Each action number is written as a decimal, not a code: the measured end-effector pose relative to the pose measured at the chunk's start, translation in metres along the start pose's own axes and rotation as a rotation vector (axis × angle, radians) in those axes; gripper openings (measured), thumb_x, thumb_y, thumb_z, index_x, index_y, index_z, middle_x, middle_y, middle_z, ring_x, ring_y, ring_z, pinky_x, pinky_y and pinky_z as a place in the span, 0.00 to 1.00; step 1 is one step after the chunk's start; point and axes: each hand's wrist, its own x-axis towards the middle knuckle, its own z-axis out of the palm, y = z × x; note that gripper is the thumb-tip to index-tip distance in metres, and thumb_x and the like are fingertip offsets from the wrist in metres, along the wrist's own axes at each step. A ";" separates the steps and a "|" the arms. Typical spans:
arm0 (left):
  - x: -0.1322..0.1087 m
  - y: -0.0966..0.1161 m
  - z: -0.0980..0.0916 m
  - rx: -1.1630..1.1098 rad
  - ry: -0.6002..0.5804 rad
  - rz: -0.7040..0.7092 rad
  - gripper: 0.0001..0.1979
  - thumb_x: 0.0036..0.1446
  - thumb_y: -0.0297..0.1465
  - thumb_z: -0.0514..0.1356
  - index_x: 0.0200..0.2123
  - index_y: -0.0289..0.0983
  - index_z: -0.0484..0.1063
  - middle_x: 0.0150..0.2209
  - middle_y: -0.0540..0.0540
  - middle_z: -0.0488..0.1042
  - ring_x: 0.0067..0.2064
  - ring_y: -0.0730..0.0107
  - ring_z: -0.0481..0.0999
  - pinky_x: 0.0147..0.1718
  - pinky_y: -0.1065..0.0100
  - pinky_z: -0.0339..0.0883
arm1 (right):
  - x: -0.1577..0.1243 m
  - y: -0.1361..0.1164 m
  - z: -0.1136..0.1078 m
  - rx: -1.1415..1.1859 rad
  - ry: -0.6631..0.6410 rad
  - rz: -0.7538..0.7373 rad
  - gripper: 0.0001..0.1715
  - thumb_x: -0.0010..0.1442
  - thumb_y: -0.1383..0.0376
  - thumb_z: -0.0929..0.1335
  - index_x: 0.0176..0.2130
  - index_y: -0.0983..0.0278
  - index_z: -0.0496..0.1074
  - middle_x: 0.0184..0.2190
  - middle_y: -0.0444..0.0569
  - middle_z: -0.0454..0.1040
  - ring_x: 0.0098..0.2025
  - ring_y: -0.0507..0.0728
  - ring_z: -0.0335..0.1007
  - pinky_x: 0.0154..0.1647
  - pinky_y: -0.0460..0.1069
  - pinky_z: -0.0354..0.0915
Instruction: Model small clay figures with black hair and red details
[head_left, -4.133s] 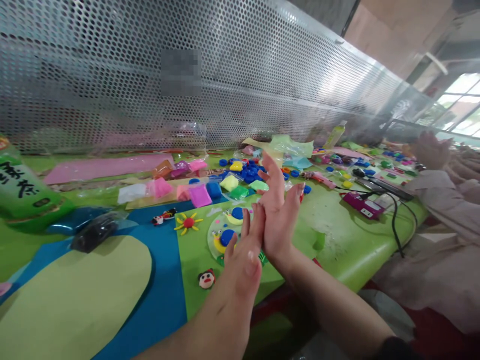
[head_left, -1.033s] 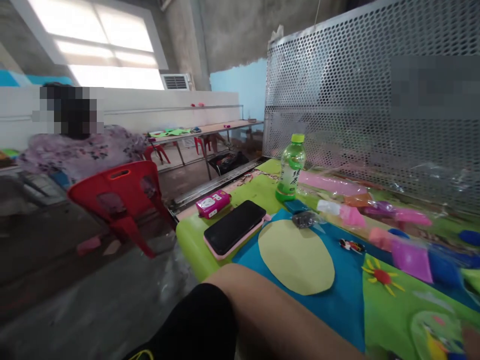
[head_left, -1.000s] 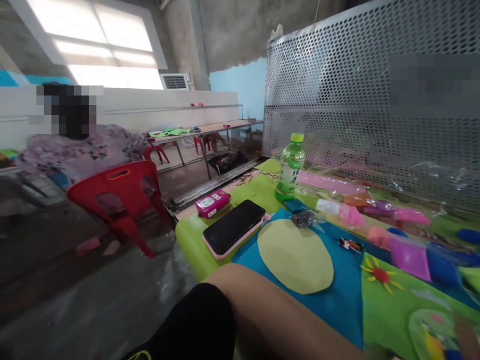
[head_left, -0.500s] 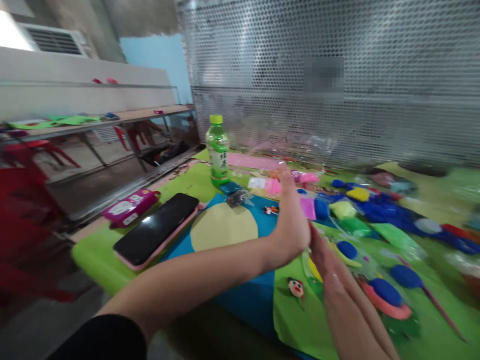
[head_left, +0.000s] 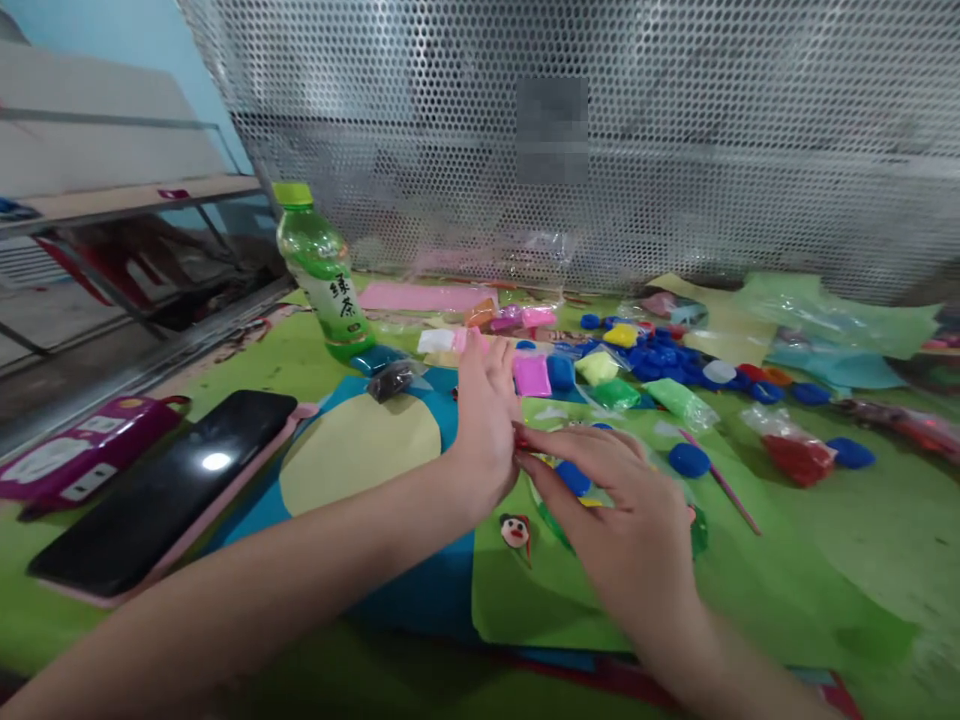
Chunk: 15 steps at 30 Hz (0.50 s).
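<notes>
My left hand point(head_left: 486, 420) is raised over the paper sheets, fingers stretched out and palm turned to the right. Against that palm, my right hand point(head_left: 622, 500) pinches a small red piece of clay point(head_left: 520, 438) between thumb and fingertips; most of the piece is hidden. Just below the hands, a small clay face point(head_left: 515, 532) with red and black parts lies on the green paper point(head_left: 555, 610). Behind my right hand, partly covered, are blue clay lumps point(head_left: 574, 478). Left of my left hand is a pale yellow paper circle point(head_left: 360, 450) on blue paper point(head_left: 405, 590).
A black phone point(head_left: 165, 480) and a purple case point(head_left: 90, 450) lie at the left. The green tea bottle point(head_left: 330, 280) stands behind them. Bagged clay, such as a red packet point(head_left: 795, 445), and a pink stick point(head_left: 720, 480) are at right. A perforated metal panel point(head_left: 420, 130) borders the back.
The view has swung right and closer to the table. My hands, earlier pressed palm to palm, have parted, and my right hand now pinches the red clay at the left palm.
</notes>
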 end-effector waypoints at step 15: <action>-0.014 0.009 -0.043 0.168 -0.165 -0.210 0.12 0.61 0.38 0.60 0.38 0.35 0.77 0.40 0.43 0.80 0.35 0.69 0.78 0.32 0.70 0.74 | 0.007 0.015 -0.005 0.356 -0.034 0.406 0.01 0.50 0.63 0.73 0.28 0.56 0.80 0.35 0.47 0.76 0.39 0.57 0.74 0.33 0.51 0.70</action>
